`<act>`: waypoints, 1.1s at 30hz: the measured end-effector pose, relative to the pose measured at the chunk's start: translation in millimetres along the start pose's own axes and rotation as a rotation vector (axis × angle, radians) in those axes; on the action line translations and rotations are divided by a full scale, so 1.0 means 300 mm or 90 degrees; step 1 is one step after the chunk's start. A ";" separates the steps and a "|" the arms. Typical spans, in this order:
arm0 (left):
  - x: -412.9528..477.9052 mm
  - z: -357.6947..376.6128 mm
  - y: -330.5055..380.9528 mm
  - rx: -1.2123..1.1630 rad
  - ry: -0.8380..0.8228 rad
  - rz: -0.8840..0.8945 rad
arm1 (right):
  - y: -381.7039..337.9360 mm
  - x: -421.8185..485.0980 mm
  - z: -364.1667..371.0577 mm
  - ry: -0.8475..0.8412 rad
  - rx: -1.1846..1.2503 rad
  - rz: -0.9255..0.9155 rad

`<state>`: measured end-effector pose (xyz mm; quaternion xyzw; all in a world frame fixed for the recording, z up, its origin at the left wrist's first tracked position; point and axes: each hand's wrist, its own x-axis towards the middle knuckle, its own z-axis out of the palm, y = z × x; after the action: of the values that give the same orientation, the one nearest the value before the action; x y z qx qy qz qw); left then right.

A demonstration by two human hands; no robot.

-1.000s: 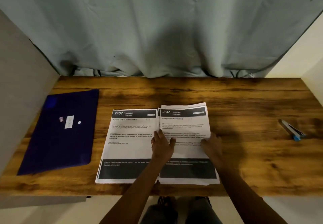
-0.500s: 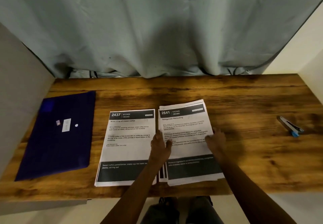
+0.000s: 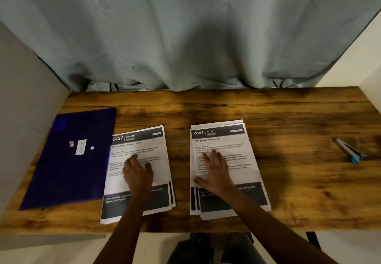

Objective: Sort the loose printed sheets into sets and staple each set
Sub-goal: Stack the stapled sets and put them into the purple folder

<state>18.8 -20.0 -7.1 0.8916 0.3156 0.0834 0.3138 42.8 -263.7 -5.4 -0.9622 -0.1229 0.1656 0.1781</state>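
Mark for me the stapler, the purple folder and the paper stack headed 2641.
stapler (image 3: 346, 149): head view, middle of its grey body.
purple folder (image 3: 61, 177): head view, bare cover below its white label.
2641 stack (image 3: 244, 159): head view, top sheet's printed text near its right edge.

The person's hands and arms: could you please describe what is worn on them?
Nothing shows: the left hand and right hand are ungloved, no rings, watch or bracelet discernible, and both forearms are bare to the frame's edge, without sleeves.

Dim light from behind casts a soft shadow on the curtain (image 3: 206, 43) and table (image 3: 292, 119); fine detail blurs, edges bow.
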 end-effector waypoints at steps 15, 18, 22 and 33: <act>0.021 0.000 -0.035 0.146 -0.087 -0.050 | 0.079 -0.017 -0.013 0.022 -0.048 0.080; 0.034 0.000 -0.035 0.123 -0.058 -0.083 | 0.053 -0.012 -0.018 0.026 -0.039 0.089; 0.050 -0.008 -0.032 0.109 -0.060 -0.173 | -0.023 0.007 -0.006 0.015 -0.029 0.088; 0.060 -0.053 0.003 0.102 -0.067 -0.220 | -0.026 -0.006 -0.017 -0.008 -0.033 0.136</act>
<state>28.0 -1.4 5.1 0.8495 0.4527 -0.0440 0.2674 41.7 -258.9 2.6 -0.9730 -0.0253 0.1863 0.1338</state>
